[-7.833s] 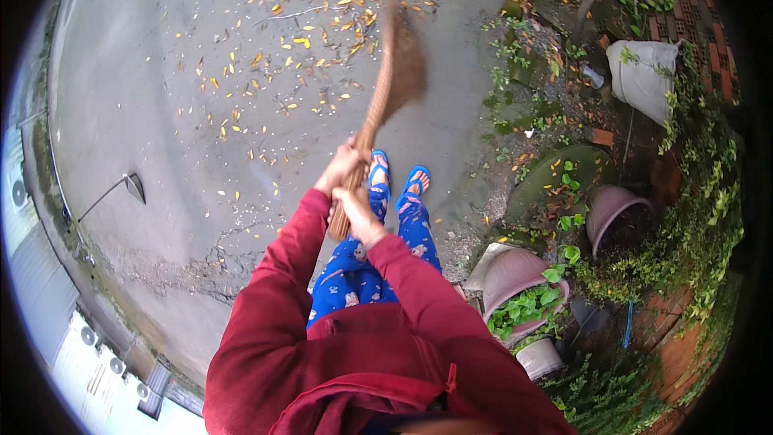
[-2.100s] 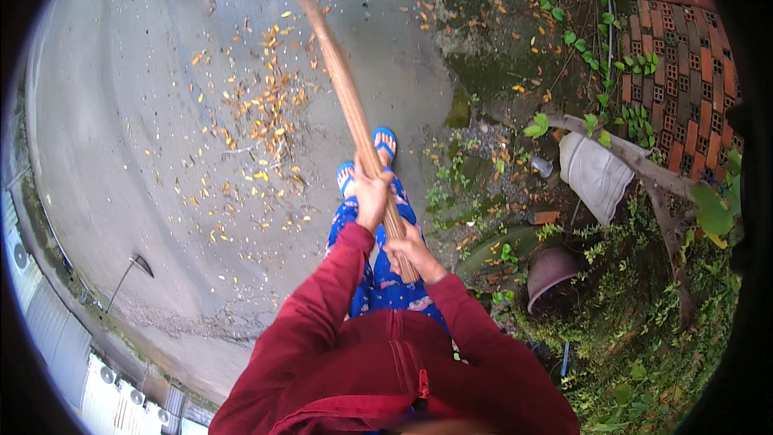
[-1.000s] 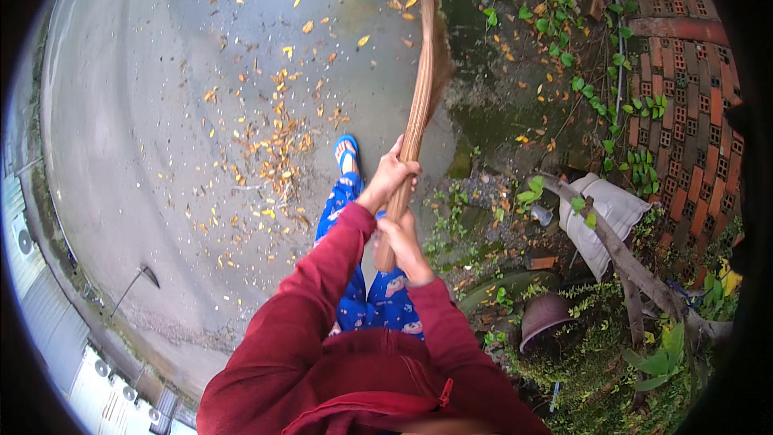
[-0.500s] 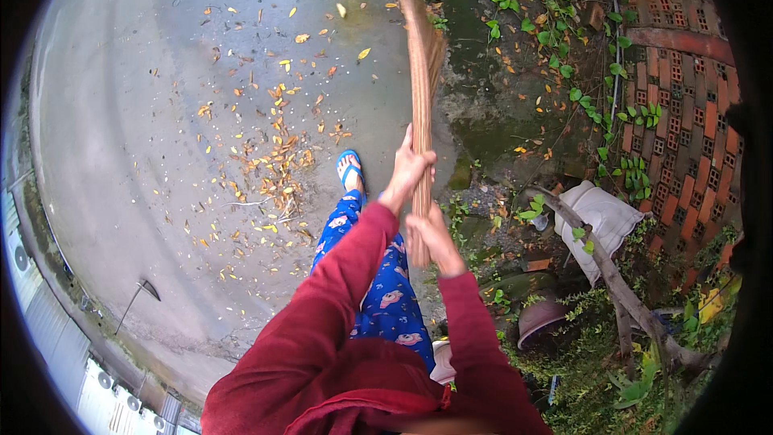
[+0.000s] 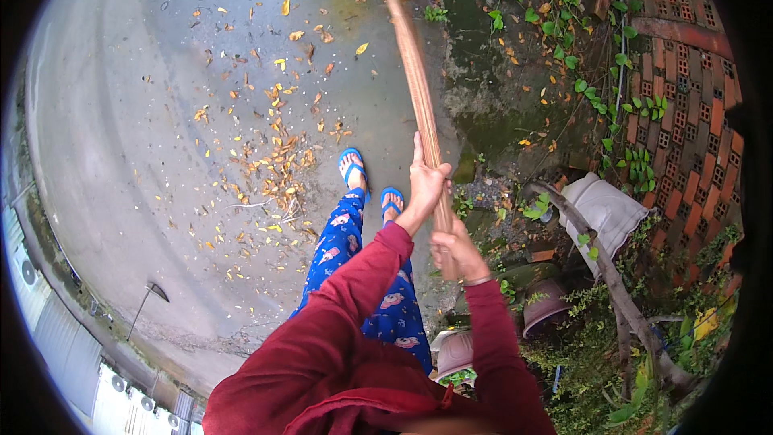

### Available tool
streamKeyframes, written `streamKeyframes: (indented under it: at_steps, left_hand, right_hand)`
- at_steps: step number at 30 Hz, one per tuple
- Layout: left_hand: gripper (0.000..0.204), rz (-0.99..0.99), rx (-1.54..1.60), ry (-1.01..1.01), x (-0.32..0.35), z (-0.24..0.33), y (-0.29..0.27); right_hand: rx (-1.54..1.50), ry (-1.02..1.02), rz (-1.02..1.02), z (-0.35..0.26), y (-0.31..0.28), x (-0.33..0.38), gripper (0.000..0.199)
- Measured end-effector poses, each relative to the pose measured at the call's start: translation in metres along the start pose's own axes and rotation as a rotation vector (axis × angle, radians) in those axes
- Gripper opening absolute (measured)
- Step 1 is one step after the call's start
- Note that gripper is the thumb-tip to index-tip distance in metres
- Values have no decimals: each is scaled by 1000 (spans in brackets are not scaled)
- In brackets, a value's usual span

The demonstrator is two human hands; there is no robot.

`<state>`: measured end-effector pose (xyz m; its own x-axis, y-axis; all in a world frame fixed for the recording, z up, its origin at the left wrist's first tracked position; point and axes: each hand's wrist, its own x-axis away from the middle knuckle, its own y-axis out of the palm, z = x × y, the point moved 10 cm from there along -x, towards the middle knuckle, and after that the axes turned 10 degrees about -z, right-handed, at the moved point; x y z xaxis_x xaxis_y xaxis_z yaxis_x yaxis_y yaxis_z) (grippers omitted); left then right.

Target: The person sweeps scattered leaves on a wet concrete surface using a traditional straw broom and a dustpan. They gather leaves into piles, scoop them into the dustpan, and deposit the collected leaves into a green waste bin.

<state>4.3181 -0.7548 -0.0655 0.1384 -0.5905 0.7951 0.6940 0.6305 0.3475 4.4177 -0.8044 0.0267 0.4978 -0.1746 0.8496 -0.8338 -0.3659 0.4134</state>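
Note:
Both hands hold a long brown broom (image 5: pixel 412 64), a bundle of thin sticks that reaches up past the top edge of the view, where it blurs. Higher on the bundle, my left hand (image 5: pixel 427 184) is closed, with its thumb stretched along the sticks. My right hand (image 5: pixel 457 251) wraps round the broom near its lower end. Yellow and brown fallen leaves (image 5: pixel 282 161) lie loosely heaped on the wet grey concrete (image 5: pixel 201 250), left of the broom and ahead of my feet.
My feet stand in blue flip-flops (image 5: pixel 352 164). To the right are a mossy strip with green vines (image 5: pixel 592 97), a brick stack (image 5: pixel 680 137), a whitish sack (image 5: pixel 604 213), a bare branch (image 5: pixel 616 286) and plant pots (image 5: pixel 545 308). A thin post (image 5: pixel 141 310) stands far left.
Both hands have moved a little right and down, and the broom's upper part has tilted left. My right foot now shows beside the left one. The leaf heap looks about the same.

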Motion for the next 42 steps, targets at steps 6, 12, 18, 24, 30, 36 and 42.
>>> streamKeyframes:
  at_steps: [6,12,18,24,30,36,42]
  left_hand:
    - [89,-184,134,-139,-83,20,-49]
    - [92,133,286,148,-37,45,-39]
    - [95,-87,297,2,7,45,34]
    - [76,-494,350,-120,-92,67,51]
    - [75,-120,255,-15,-88,53,-35]
    - [94,221,168,65,38,42,3]
    - [91,-228,39,-57,6,39,-1]
  right_hand:
    - [174,73,42,-12,44,-113,30]
    - [264,141,-155,-64,18,-47,55]
    - [387,78,225,-59,10,18,51]
    - [89,-14,264,-101,19,-83,12]
    - [163,166,18,-65,43,-90,27]
    - [140,90,-145,-55,26,35,56]
    - [-17,14,154,-14,61,-6,27]
